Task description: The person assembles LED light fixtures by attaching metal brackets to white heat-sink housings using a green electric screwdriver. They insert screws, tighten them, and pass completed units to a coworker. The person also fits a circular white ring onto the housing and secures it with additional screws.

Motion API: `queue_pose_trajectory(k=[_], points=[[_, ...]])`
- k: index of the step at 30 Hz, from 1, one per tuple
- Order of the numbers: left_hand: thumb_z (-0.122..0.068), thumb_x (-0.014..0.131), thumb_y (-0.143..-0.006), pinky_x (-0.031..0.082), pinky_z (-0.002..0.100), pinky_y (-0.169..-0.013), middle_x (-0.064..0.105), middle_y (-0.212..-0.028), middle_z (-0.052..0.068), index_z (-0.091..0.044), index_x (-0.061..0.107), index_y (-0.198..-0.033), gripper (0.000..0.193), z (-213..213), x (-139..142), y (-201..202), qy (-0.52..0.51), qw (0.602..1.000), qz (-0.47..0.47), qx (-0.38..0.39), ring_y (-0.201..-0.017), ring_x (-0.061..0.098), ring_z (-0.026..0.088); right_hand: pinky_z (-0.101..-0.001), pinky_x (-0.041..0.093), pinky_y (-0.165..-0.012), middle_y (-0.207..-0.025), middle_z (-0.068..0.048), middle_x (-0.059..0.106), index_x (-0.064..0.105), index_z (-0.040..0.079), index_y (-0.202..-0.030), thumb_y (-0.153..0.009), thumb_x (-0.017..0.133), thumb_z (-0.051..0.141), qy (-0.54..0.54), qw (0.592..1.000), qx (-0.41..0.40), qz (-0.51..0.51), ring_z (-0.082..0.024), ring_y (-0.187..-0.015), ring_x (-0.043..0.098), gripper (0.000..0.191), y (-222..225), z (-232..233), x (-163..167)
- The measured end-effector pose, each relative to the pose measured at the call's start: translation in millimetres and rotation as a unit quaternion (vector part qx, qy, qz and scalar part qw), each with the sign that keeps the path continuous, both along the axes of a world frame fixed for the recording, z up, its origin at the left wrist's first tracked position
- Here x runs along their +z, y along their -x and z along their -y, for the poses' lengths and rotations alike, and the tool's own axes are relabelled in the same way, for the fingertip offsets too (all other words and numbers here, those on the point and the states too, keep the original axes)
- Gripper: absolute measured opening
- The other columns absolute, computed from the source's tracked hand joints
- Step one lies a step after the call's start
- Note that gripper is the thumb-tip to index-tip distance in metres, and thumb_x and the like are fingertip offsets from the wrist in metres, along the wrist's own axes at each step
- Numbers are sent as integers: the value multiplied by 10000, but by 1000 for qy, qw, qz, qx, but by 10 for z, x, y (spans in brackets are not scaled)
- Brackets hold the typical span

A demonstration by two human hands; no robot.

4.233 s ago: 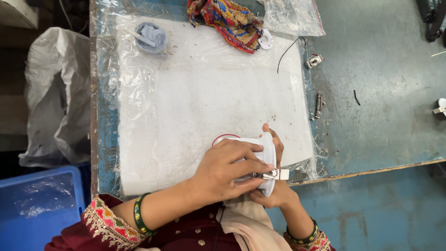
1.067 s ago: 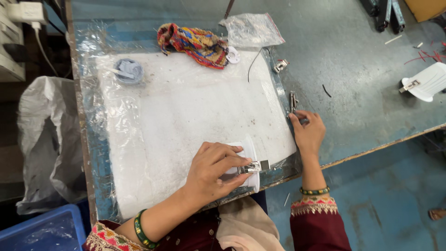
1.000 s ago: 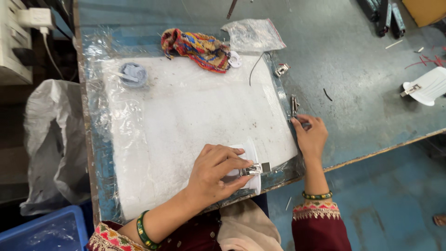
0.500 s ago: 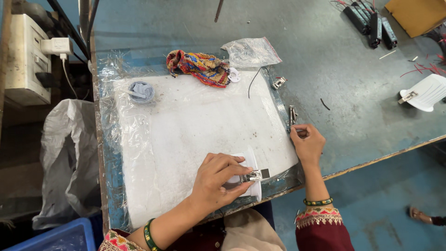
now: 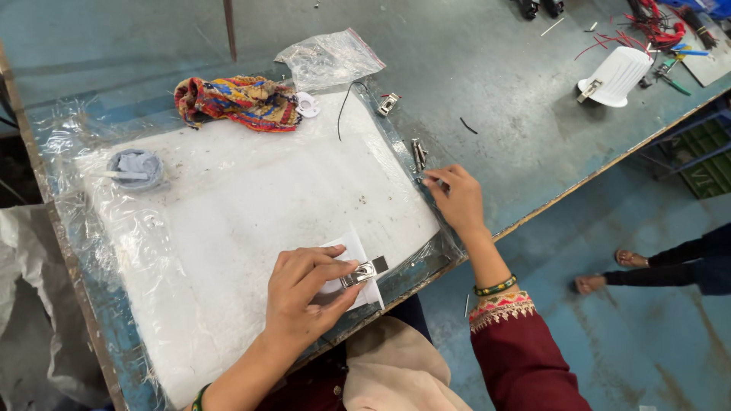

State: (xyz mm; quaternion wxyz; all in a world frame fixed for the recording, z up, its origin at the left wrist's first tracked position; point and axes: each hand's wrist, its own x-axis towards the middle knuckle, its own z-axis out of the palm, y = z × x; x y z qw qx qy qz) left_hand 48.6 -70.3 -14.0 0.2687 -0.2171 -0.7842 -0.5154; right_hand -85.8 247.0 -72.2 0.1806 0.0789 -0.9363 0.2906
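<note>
White housing (image 5: 352, 268) with metal clip (image 5: 361, 272) lies at near edge of white mat (image 5: 251, 205). Left hand (image 5: 304, 293) presses on housing, fingers curled over it and clip. Right hand (image 5: 455, 199) at mat's right edge, fingertips pinching small metal part (image 5: 431, 181). Grey cup (image 5: 135, 168) on mat's far left corner; cloth (image 5: 237, 100) beyond mat.

a multicoloured patterned cloth (image 5: 237, 101) lies on a white mat (image 5: 251, 198) over the blue-grey table (image 5: 487, 61).
</note>
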Motion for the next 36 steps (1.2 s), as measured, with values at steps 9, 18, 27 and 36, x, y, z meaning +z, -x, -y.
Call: queue_pose_trajectory(k=[9, 18, 27, 36], points=[[-76, 886, -647, 479, 326, -853, 711, -955, 34, -106, 756, -982, 360, 120, -91, 53, 10, 1000, 4, 12, -1014, 714, 213, -405, 555, -731, -1035, -52, 678, 776, 183, -973, -873, 749, 239, -70, 997, -33, -21, -286, -871, 689, 118, 231, 293, -243], [-54, 891, -630, 470, 333, -910, 731, -912, 42, -96, 765, -960, 356, 246, -196, 70, 72, 993, 93, 14, -1057, 718, 202, -294, 558, -657, -1011, -43, 703, 718, 77, -914, -801, 778, 135, 114, 993, -2, -34, -133, -691, 663, 140, 366, 379, -262], [-61, 881, -649, 505, 345, -860, 693, -956, 52, -100, 763, -981, 354, 129, -199, 53, -1, 1000, 18, 10, -1031, 697, 232, -255, 553, -699, -984, -61, 619, 750, 11, -1164, -1023, 627, 63, 331, 935, 119, 55, -107, -799, 640, 194, 531, 382, -394], [-141, 909, -687, 457, 353, -821, 704, -963, 17, -142, 752, -978, 330, -50, -117, 59, -6, 1000, -13, -7, -1018, 718, 203, -265, 575, -666, -1002, -99, 745, 731, -35, -1119, -1002, 673, 67, 395, 890, 222, 58, -178, -878, 757, 165, 857, 1248, 151]])
